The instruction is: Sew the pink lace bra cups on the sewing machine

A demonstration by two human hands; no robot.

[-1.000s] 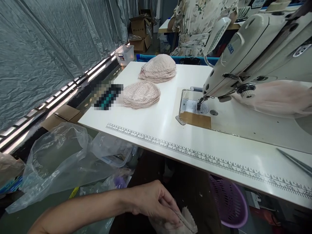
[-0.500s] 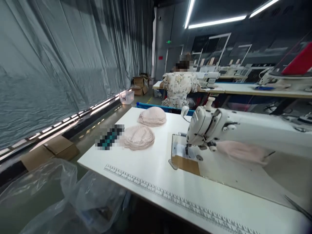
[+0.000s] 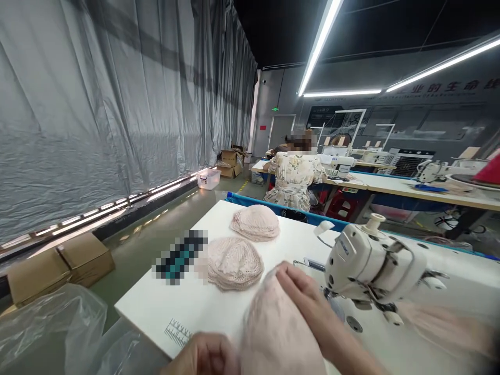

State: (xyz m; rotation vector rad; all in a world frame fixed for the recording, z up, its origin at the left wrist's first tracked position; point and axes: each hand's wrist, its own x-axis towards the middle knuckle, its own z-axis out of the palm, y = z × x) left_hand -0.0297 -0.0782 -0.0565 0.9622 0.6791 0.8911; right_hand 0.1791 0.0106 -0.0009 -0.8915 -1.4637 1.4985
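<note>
1. At far left a creased, shiny grey curtain (image 3: 97, 104) hangs in long folds; below it are a boxy brown carton (image 3: 58, 265) and a crumpled clear plastic bag (image 3: 50, 328).
2. A clear plastic bin (image 3: 209, 178) stands on the floor beyond the smooth white table (image 3: 187, 304), whose near edge carries printed ruler marks (image 3: 177, 332).
3. The curled left hand (image 3: 207, 357) is at the lower left of the pink cloth (image 3: 279, 328); blur leaves it impossible to tell whether it grips.
4. On the table lie two domed, pale pink lace stacks, the near stack (image 3: 234, 263) and the far stack (image 3: 255, 223).
5. The soft, rounded pink cloth is above the table, its top pinched by the right hand (image 3: 300, 291).
6. Beyond is a person (image 3: 295, 174) in floral cloth; rightward, a rounded, hard-shelled sewing machine (image 3: 375, 265).
</note>
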